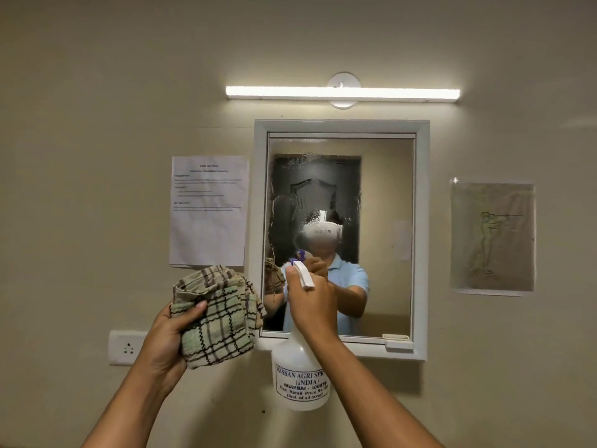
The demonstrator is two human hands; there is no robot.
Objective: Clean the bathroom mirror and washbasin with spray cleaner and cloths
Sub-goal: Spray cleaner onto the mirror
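A white-framed mirror (387, 176) hangs on the beige wall, its upper left glass wet with spray droplets and streaks. My right hand (311, 302) grips the neck of a white spray bottle (300, 376) with a purple nozzle, raised in front of the mirror's lower left corner and aimed at the glass. My left hand (168, 337) holds a bunched green and brown checked cloth (216, 318) just left of the mirror frame. The washbasin is out of view.
A lit tube light (342, 92) runs above the mirror. A printed paper sheet (209, 210) is taped to the wall at left, a sketch in a plastic sleeve (492, 237) at right. A white wall socket (124, 347) sits behind my left wrist.
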